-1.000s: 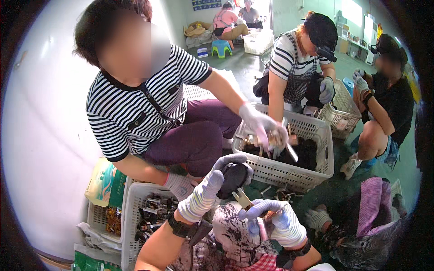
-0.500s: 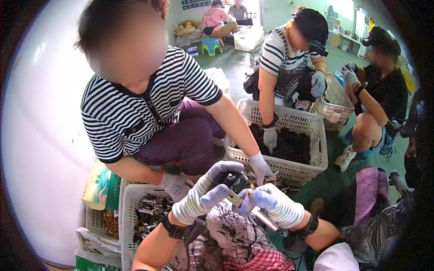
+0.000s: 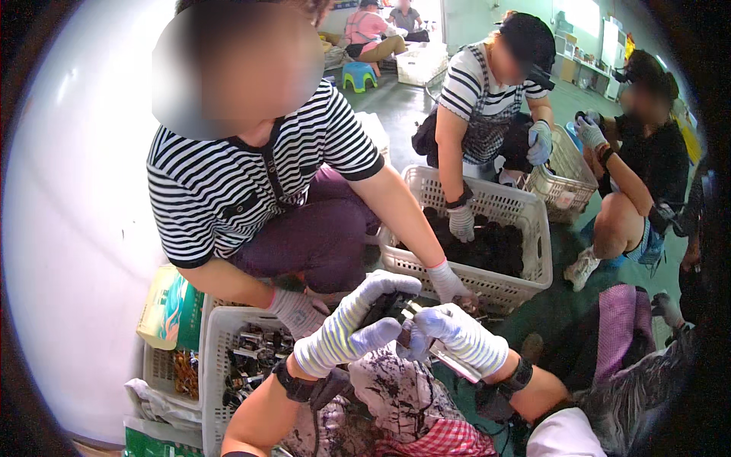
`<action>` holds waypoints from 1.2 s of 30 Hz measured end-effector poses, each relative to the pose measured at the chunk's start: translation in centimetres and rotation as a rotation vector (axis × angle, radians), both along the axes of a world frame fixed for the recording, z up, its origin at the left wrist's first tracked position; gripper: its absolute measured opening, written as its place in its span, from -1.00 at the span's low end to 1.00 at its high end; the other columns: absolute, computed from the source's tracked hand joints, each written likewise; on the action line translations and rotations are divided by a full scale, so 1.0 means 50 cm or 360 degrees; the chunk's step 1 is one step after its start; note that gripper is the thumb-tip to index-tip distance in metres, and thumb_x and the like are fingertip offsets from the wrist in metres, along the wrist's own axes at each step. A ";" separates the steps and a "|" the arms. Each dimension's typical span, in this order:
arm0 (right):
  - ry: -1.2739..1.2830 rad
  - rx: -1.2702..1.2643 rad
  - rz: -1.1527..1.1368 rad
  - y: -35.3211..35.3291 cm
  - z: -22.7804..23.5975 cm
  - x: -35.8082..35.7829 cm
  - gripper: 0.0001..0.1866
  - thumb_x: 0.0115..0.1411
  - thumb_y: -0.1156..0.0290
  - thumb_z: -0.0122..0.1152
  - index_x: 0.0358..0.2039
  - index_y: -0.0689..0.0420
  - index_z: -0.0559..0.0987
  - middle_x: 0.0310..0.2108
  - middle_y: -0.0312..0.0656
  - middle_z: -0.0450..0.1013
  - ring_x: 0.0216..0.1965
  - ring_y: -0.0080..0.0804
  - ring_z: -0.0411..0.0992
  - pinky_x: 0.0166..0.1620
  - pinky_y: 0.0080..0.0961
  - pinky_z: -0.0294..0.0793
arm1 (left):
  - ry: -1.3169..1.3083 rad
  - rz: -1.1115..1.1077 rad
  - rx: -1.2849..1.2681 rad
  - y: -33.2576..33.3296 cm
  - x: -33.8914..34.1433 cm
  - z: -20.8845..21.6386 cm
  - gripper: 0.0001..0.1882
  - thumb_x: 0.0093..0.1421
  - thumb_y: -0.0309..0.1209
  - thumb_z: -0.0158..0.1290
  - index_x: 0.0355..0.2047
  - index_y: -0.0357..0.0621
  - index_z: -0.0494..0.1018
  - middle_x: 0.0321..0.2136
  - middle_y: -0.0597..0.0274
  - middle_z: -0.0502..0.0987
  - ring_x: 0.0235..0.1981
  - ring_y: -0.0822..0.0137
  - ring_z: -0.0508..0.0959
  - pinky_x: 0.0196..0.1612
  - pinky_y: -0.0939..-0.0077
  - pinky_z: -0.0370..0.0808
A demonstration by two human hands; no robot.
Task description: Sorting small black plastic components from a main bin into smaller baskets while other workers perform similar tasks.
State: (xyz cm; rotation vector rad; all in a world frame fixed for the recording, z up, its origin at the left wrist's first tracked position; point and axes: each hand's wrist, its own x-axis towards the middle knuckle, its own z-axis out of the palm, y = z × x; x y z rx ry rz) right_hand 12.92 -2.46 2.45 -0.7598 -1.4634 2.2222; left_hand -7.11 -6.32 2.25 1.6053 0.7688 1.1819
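Observation:
Both my hands wear striped work gloves and meet in front of my lap. In my left hand (image 3: 346, 327) a small black part (image 3: 387, 306) is gripped between thumb and fingers. My right hand (image 3: 466, 339) is closed at its right side, fingertips pinching a small light-coloured piece (image 3: 413, 308) against it; its kind is too small to make out. A flat silver metal piece (image 3: 459, 365) juts out beneath my right palm. Just beyond, a co-worker's gloved hand (image 3: 451, 283) reaches down among small parts partly hidden by my hands.
A white crate (image 3: 215, 381) of metal and black parts stands left of my lap. Another crate (image 3: 495, 283) with black pieces stands ahead, a second co-worker's gloved hand (image 3: 461, 224) inside it. A striped-shirted co-worker (image 3: 266, 183) leans in close. A stool (image 3: 359, 75) stands farther back.
My hands have come closer together, the right one's fingertips now against the black part. The flat brass-coloured face seen between them is no longer visible. The near co-worker has shifted right.

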 end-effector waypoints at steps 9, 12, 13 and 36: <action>0.1229 0.0318 -0.1298 -0.040 0.004 0.039 -0.48 0.16 0.15 0.18 0.00 0.25 0.40 -0.01 -0.10 0.40 0.02 -0.22 0.35 0.21 -0.17 0.22 | -0.0353 0.0171 0.0064 -0.025 -0.016 0.039 -0.75 0.27 -0.37 -0.07 -0.08 -0.16 0.34 -0.32 0.30 0.44 -0.34 0.52 0.46 -0.21 0.57 0.45; 0.1197 0.0631 -0.1332 -0.059 0.008 0.038 -0.47 0.17 0.13 0.15 0.02 0.25 0.37 0.01 -0.09 0.37 0.05 -0.22 0.33 0.22 -0.17 0.20 | 0.0219 0.0079 0.0208 -0.154 0.013 0.087 -0.72 0.14 -0.48 0.02 -0.11 -0.16 0.35 -0.25 0.22 0.37 -0.25 0.34 0.41 -0.11 0.49 0.38; 0.1142 0.0717 -0.1306 -0.073 -0.002 0.017 -0.46 0.17 0.12 0.13 0.03 0.26 0.37 0.02 -0.09 0.36 0.05 -0.22 0.32 0.22 -0.18 0.20 | -0.0385 0.0020 0.0648 -0.142 0.079 0.011 -0.66 0.03 -0.53 0.10 -0.14 -0.16 0.36 -0.15 0.12 0.37 -0.06 0.22 0.40 -0.05 0.43 0.37; 0.0140 0.1274 -0.0492 -0.110 -0.189 -0.037 -0.34 0.28 -0.01 -0.15 0.20 0.26 0.20 0.23 -0.04 0.13 0.22 -0.23 0.16 0.27 -0.20 0.07 | 0.0676 0.2578 -0.1207 -0.681 -0.174 -0.460 -0.47 0.10 -0.19 0.14 0.04 -0.17 0.36 -0.04 -0.25 0.32 -0.02 -0.08 0.39 0.07 0.24 0.34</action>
